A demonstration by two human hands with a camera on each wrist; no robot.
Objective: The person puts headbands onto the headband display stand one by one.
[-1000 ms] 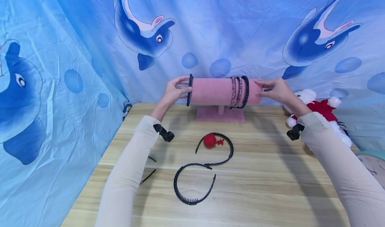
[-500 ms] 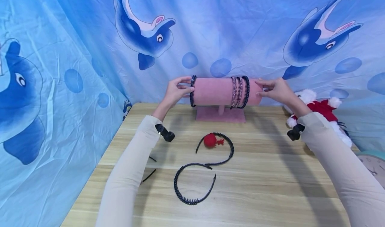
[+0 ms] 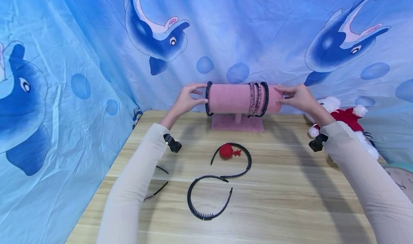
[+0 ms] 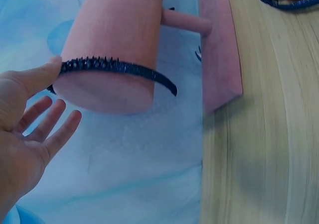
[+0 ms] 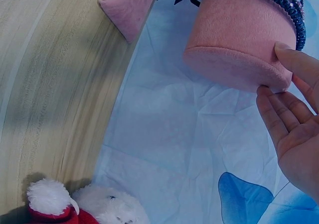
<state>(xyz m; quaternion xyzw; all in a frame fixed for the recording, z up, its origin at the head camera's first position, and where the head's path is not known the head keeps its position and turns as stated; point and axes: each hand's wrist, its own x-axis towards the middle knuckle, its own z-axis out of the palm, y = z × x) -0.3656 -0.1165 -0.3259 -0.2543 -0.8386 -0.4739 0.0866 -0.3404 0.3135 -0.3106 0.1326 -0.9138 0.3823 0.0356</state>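
Note:
A pink, fabric-covered roll stand [image 3: 227, 98] bears several headbands. At its left end sits a dark toothed headband [image 3: 208, 99]; its tip sticks out past the roll in the left wrist view. My left hand [image 3: 188, 99] is beside this headband, thumb at its edge, the other visible fingers extended and loose. On the right part of the roll are glittery headbands [image 3: 255, 98] and another dark toothed headband [image 3: 265, 98]. My right hand [image 5: 294, 129] holds the roll's right end, thumb on its side and fingertips against the end face.
Two black toothed headbands lie on the wooden table [image 3: 274, 186], one [image 3: 193, 201] nearer, one [image 3: 249, 161] with a red pompom [image 3: 226, 151]. Another thin headband [image 3: 158, 192] is partly behind my left sleeve. A white plush toy [image 3: 348, 120] in red and a clock [image 3: 401, 181] are at right.
The left dark headband has moved right onto the roll's end. My left fingers, earlier overlapping it, have drawn back to its edge. The right hand stays at the roll's end.

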